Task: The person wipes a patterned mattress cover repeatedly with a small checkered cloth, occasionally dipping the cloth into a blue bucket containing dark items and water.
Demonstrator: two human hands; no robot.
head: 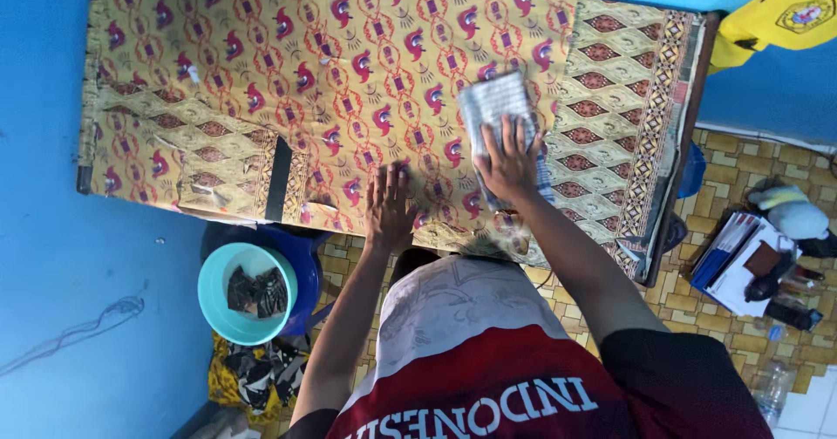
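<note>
A person leans over a counter (689, 81) draped in a yellow patterned cloth (288, 73), seen from a camera on the person's head. The right hand (508, 162) lies flat, fingers spread, pressing on a folded grey checked cloth (494, 101) that rests on the yellow cloth towards the counter's right half. The left hand (389, 205) lies open and empty, palm down on the yellow cloth just beside it, near the counter's front edge; the two hands are close but not touching.

Nothing stands between the hands and the folded cloth. A dark strip (279, 179) lies across the yellow cloth to the left of the left hand, and the cloth's border of brown diamond shapes runs down its right side.

The walls behind and to the left are bright blue, and the floor (741, 164) is laid with yellow-brown tiles. A yellow garment (785, 12) hangs at the upper right corner. On the floor to the right lie a stack of papers and folders (741, 260), a white and yellow bundle (793, 212) and a clear plastic bottle (772, 387).

Below the counter's front edge, at the left, a turquoise plastic basin (218, 304) sits on a dark blue container (305, 265). The basin holds crumpled dark cloth (257, 291). More crumpled fabric (253, 374) lies on the floor beneath it.
</note>
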